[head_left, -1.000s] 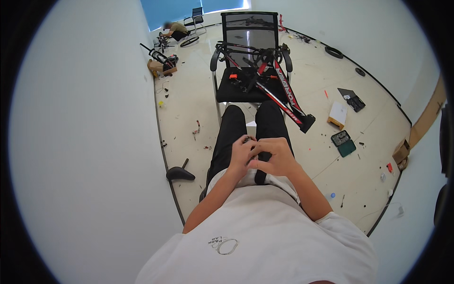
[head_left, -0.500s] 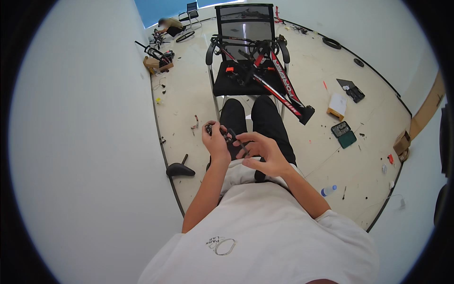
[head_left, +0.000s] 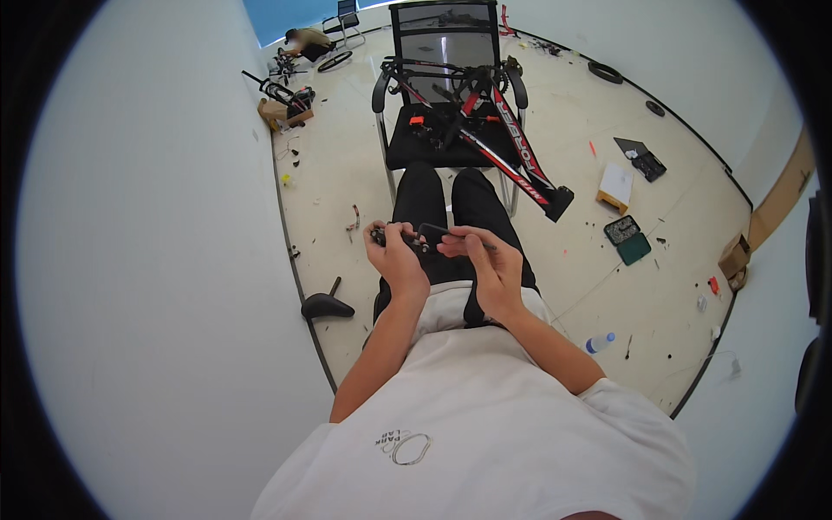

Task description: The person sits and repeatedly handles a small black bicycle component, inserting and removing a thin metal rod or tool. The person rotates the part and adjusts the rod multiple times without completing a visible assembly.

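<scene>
Centrally in frame, a dark part (head_left: 379, 236) was clasped in the left hand (head_left: 399, 261), a bent tool (head_left: 432, 229) pinched by fingers of the right hand (head_left: 497, 275). Both were judged light, stiff, best gripped mid-length.

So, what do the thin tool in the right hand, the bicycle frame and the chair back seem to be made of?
The thin tool looks like dark, dull metal: slim, with a bent end, but too small for certainty. The bicycle frame is probably painted metal: smooth tubes with black, red and white bands. The chair back seems black mesh, since light shows through.
</scene>
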The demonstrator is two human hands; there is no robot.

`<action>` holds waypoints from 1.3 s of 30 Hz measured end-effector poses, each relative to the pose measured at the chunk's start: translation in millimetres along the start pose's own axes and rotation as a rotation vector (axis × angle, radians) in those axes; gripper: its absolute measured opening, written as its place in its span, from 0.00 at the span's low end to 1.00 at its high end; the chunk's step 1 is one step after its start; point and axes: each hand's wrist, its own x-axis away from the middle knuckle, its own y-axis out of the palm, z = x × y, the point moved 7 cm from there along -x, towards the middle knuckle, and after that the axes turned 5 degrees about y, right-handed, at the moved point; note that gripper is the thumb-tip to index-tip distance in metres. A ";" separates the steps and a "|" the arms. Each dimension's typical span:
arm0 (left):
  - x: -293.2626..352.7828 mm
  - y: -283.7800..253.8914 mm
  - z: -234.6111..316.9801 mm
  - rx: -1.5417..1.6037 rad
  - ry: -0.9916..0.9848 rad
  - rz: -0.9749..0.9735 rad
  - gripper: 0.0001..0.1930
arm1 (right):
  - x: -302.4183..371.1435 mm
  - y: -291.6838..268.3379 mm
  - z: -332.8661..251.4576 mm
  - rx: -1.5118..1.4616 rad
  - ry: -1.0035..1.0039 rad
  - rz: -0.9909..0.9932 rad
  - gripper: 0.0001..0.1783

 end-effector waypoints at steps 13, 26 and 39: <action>-9.3 -1.0 16.7 -0.112 0.039 0.017 0.08 | -0.9 -0.1 17.0 -0.117 0.058 0.079 0.18; 10.1 -0.6 -8.5 0.058 -0.236 0.059 0.16 | 0.7 -8.3 34.8 -0.247 0.136 0.050 0.30; 37.1 45.8 -0.4 0.004 -0.532 -0.516 0.10 | -19.4 -27.7 76.9 -0.646 0.737 -0.161 0.19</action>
